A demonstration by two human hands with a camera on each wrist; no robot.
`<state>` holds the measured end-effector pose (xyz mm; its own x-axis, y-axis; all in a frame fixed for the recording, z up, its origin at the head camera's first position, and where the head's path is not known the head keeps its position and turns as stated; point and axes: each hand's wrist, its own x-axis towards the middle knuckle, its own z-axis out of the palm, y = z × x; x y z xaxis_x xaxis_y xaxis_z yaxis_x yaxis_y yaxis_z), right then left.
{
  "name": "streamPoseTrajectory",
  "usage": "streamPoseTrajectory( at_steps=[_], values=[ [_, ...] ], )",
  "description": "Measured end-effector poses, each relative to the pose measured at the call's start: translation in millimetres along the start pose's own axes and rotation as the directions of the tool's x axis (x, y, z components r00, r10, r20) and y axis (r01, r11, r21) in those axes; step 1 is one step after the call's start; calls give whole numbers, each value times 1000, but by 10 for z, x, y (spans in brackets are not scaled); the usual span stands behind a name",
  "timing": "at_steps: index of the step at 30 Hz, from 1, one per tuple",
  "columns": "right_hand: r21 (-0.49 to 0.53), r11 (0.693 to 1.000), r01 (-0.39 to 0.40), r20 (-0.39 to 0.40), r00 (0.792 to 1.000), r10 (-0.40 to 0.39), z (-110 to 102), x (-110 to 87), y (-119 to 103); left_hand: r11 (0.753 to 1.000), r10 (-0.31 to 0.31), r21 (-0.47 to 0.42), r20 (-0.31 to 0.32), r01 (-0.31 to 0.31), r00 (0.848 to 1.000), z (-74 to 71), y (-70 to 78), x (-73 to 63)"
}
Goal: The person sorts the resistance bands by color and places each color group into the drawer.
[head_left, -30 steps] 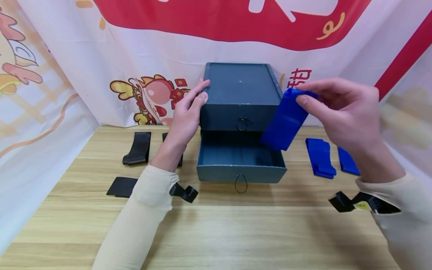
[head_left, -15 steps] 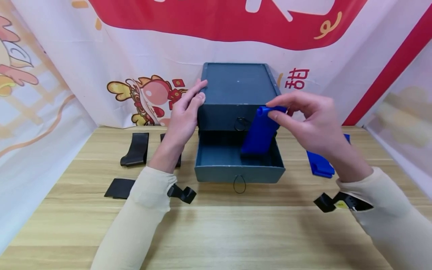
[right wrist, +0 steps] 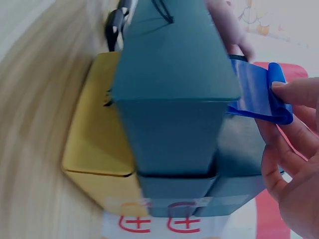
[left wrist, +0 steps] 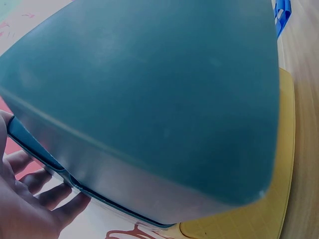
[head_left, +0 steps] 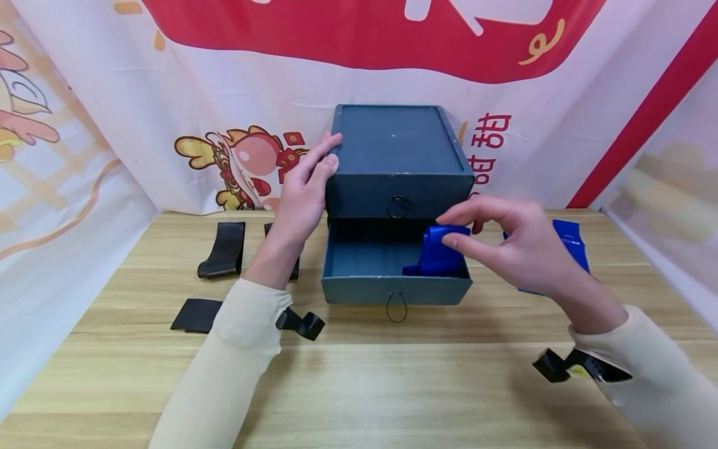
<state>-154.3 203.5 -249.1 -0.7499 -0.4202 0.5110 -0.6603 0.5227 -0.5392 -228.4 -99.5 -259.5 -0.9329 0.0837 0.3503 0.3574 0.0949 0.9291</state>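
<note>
Right hand [head_left: 513, 246]: thumb and fingers pinch a glossy blue folded strip [head_left: 442, 254], lower end inside the pulled-out dark-teal rectangular drawer [head_left: 359, 290]. Left hand [head_left: 304, 193]: fingers extended against the dark-teal boxy cabinet [head_left: 395, 140].

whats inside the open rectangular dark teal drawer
A glossy blue rolled-end strip, pinched by the right hand, reaches into the open drawer; teal floor shows beside it. The closed teal upper drawer covers the back; the strip hides floor behind it.
</note>
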Motion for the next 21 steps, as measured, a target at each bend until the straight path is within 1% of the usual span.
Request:
streamPoseTrajectory(
  at_steps=[3, 5, 10, 14, 21],
  values=[
    [-25, 999, -29, 38, 999, 30, 55, -8, 81, 1000, 6, -10, 2, -6, 1000, 0, -4, 0],
    [-51, 998, -34, 52, 998, 36, 102, 0, 150, 1000, 8, -13, 3, -8, 1000, 0, -6, 1],
    [-135, 991, 16, 72, 997, -7, 210, 36, 297, 1000, 5, -10, 6, -4, 1000, -7, -10, 0],
    [-196, 979, 51, 88, 996, -34, 250, 37, 363, 1000, 0, -8, 6, 0, 1000, -7, -13, 1],
    [-216, 973, 81, 91, 994, -63, 267, 28, 393, 1000, -3, 1, 3, 3, 1000, -4, -13, 3]
  ],
)
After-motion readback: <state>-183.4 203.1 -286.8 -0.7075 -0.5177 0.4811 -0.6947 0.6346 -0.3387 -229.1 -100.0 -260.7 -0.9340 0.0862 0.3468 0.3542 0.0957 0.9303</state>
